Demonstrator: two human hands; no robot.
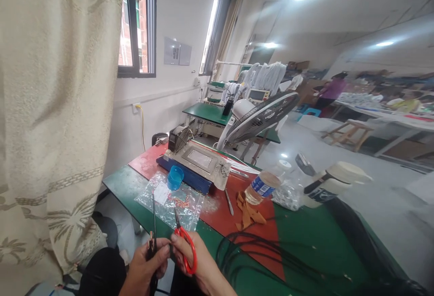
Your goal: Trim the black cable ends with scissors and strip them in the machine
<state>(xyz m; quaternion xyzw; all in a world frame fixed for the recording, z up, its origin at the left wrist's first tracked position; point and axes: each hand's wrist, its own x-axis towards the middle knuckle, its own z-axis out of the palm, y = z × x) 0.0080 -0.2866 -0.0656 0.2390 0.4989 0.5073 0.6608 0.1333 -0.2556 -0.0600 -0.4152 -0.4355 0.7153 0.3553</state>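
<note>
My left hand (pixel 149 264) is closed round a black cable (pixel 154 223), with bare copper-coloured strands showing above the fingers. One thin black end of the cable points up past the table edge. Red-handled scissors (pixel 190 246) hang in my right hand (pixel 195 260), their dark blades pointing up and away. The thumb and fingertips of that hand pinch close to my left fingertips; what lies between them is too small to make out. Beyond both hands, a clear plastic bag (pixel 149 196) lies flat with small copper-coloured bits (pixel 181 202) and a blue cup (pixel 175 177) on it.
Behind the bag stands a blue-sided device with a metal top plate (pixel 200 158). To the right are a liquid-filled bottle (pixel 261 187), an orange cloth (pixel 249 212) and a knife-like tool (pixel 229 202). Black cables (pixel 251 246) sprawl across the near table. A fan (pixel 261 115) leans behind.
</note>
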